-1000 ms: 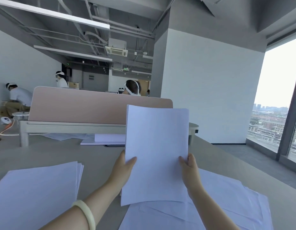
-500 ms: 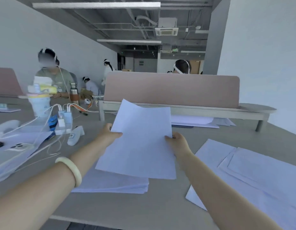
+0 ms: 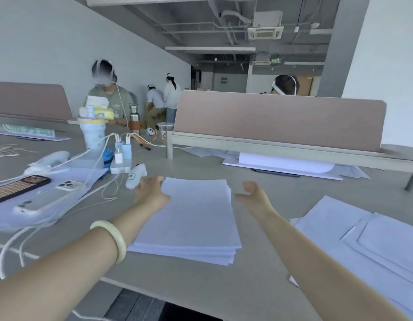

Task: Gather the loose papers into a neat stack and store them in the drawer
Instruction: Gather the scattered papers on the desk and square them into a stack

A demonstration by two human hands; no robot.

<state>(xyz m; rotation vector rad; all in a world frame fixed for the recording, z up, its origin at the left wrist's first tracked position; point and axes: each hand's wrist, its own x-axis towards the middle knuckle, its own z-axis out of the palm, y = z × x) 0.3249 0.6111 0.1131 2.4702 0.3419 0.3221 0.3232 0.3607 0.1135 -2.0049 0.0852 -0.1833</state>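
A dark-cased phone (image 3: 20, 186) and a silver phone (image 3: 48, 199) lie on the worktop (image 3: 201, 286) at left, near plugged-in chargers (image 3: 121, 154). A steel bottle (image 3: 134, 119) stands behind them. A pink divider panel (image 3: 277, 119) crosses the far side.

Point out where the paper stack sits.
Head view, centre: paper stack lies on the desk between left hand and right hand, loose sheets to its right.

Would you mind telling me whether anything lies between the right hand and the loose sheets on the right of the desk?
Nothing visible does. The right hand is open beside the stack, and only bare desk lies between it and the loose sheets. The drawer is out of view.
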